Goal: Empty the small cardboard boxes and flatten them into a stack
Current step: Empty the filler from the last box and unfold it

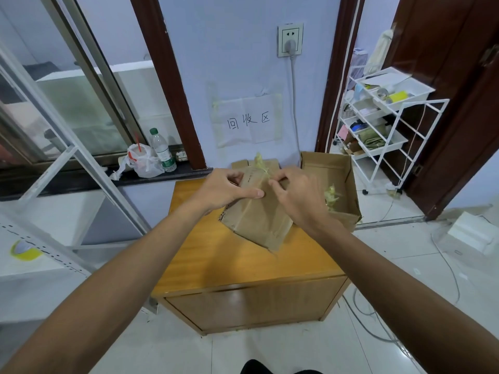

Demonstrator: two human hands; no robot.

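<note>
A small brown cardboard box [258, 214] is tilted above the wooden cabinet top [216, 255]. My left hand [224, 188] grips its upper left edge, thumb laid across the face. My right hand [297, 195] pinches a strip of yellowish tape [260, 161] at the box's top edge. Behind it lies a flattened piece of cardboard [240, 164]. To the right stands an open cardboard box [343, 171] with crumpled yellowish tape [332, 197] inside.
A paper sign [248, 120] is taped to the wall behind. A plastic bottle [162, 149] and a plastic bag [143, 160] sit on the dark sill at left. A white wire trolley [383, 117] stands at right. Cables trail over the tiled floor.
</note>
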